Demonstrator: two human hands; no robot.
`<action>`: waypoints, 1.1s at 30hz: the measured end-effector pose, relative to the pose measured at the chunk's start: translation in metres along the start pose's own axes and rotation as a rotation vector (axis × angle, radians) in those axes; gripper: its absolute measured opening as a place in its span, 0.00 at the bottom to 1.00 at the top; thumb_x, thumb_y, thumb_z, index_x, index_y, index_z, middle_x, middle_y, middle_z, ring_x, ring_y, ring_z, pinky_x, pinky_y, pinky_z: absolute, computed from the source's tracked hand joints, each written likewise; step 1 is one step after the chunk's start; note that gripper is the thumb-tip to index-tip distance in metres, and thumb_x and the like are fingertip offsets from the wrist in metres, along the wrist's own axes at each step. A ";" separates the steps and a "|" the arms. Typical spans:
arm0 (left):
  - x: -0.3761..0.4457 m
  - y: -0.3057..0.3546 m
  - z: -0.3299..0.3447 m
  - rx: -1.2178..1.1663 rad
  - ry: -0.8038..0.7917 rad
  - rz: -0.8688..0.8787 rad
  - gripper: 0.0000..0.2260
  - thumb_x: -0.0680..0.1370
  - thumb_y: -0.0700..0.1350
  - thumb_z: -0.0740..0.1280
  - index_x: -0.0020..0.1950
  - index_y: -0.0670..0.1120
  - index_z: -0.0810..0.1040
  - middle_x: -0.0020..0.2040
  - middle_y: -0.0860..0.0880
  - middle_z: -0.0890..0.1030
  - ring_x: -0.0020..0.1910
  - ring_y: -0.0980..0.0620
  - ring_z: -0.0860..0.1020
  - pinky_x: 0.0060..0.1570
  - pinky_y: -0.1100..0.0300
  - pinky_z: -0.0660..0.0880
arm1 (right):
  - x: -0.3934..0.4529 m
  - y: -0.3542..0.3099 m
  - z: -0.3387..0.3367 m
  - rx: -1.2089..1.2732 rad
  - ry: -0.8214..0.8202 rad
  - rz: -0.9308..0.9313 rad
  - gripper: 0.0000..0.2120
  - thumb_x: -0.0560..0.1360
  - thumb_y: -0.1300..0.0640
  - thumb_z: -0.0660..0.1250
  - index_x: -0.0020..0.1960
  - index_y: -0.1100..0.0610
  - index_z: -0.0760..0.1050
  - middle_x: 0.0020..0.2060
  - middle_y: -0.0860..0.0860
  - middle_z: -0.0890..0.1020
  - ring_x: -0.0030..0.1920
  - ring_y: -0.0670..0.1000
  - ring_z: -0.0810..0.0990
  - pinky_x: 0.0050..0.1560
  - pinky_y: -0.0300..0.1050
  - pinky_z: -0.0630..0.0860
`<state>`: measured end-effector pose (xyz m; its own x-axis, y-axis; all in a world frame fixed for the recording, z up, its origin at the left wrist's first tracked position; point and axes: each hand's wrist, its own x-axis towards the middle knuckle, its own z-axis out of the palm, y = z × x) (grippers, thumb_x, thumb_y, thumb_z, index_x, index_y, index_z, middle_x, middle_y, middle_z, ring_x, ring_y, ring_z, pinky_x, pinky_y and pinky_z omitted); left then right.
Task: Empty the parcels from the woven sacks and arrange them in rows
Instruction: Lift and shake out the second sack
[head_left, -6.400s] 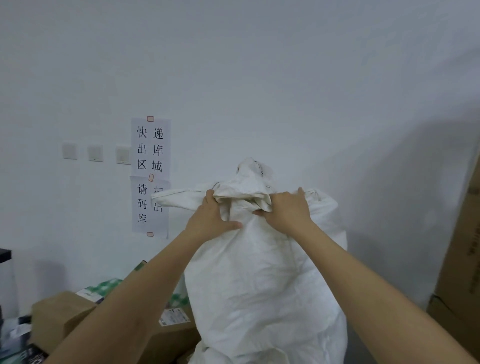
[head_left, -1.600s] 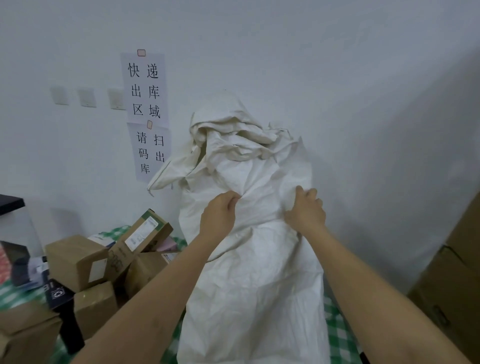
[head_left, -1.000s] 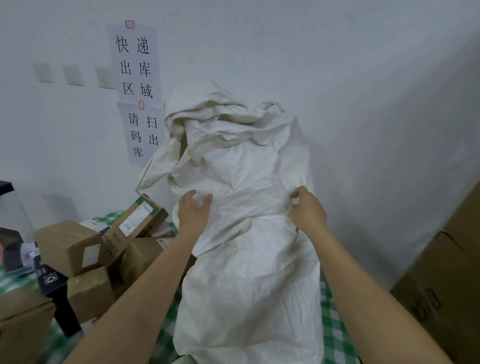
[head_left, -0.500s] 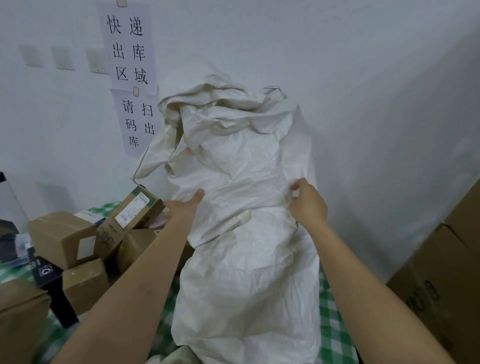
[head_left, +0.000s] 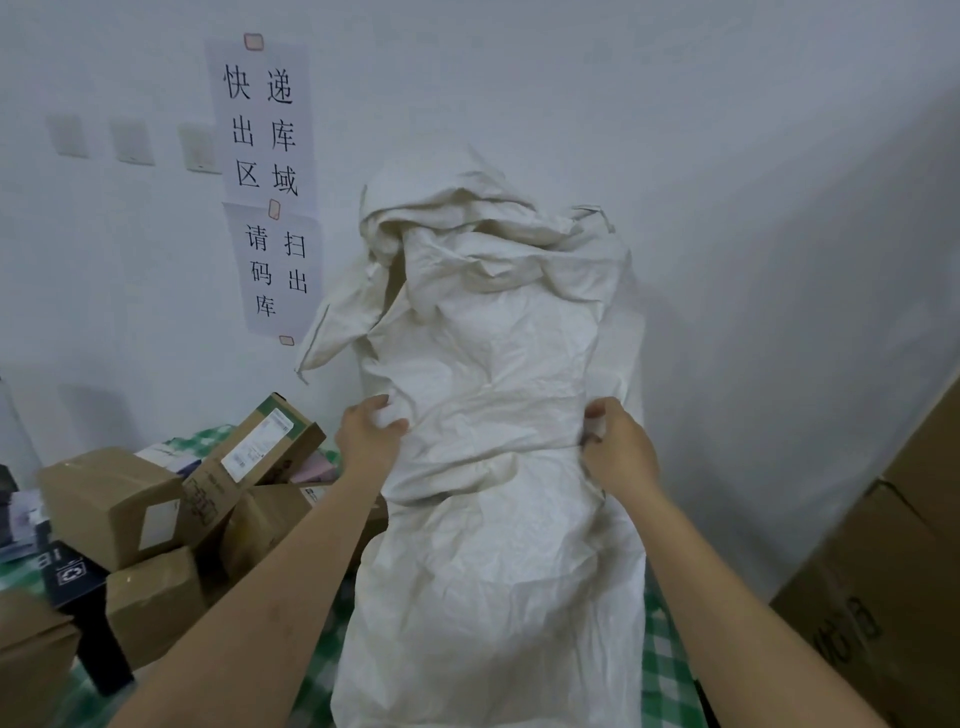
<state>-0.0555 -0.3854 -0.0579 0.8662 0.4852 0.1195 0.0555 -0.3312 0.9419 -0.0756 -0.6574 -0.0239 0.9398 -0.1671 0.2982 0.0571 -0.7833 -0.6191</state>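
Observation:
A tall white woven sack (head_left: 493, 561) stands in front of me against the white wall, its top fabric bunched and folded down. My left hand (head_left: 366, 439) grips a fold on the sack's left side at mid height. My right hand (head_left: 621, 452) pinches the fabric on its right side at the same height. To the left lies a heap of brown cardboard parcels (head_left: 109, 499), one long box (head_left: 254, 457) tilted on top, and a black parcel (head_left: 67, 574) among them. What the sack holds is hidden.
A green-and-white checked cloth (head_left: 662, 660) covers the surface under the sack and parcels. Large cardboard cartons (head_left: 883, 597) stand close on the right. Paper signs (head_left: 267, 182) and wall switches (head_left: 130, 143) are on the wall behind.
My hands have worked down the sack from its top to its middle, leaving the fabric bunched above. In the last half second my left hand closed on a fold.

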 end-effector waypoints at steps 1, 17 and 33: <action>0.001 0.002 0.001 0.007 0.002 0.031 0.17 0.75 0.42 0.69 0.64 0.47 0.76 0.63 0.43 0.72 0.63 0.41 0.72 0.64 0.46 0.69 | -0.001 0.003 -0.001 0.015 0.005 0.005 0.14 0.74 0.63 0.61 0.59 0.53 0.71 0.51 0.51 0.80 0.48 0.55 0.77 0.45 0.44 0.69; 0.000 0.006 0.013 0.071 0.006 0.222 0.06 0.79 0.36 0.62 0.50 0.39 0.78 0.52 0.41 0.76 0.49 0.47 0.75 0.49 0.58 0.67 | 0.046 -0.064 -0.037 0.105 0.032 -0.018 0.45 0.68 0.35 0.71 0.76 0.52 0.56 0.67 0.51 0.72 0.69 0.56 0.67 0.68 0.53 0.60; 0.029 0.036 0.013 0.213 0.104 0.003 0.13 0.83 0.48 0.57 0.61 0.44 0.74 0.63 0.39 0.68 0.60 0.39 0.68 0.57 0.52 0.65 | 0.069 -0.103 -0.037 -0.004 -0.333 -0.103 0.07 0.79 0.55 0.57 0.52 0.58 0.71 0.53 0.54 0.73 0.47 0.52 0.74 0.39 0.41 0.69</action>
<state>-0.0225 -0.3938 -0.0247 0.8115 0.5608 0.1643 0.1659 -0.4906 0.8554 -0.0293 -0.6101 0.0871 0.9875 0.1172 0.1051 0.1568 -0.7885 -0.5947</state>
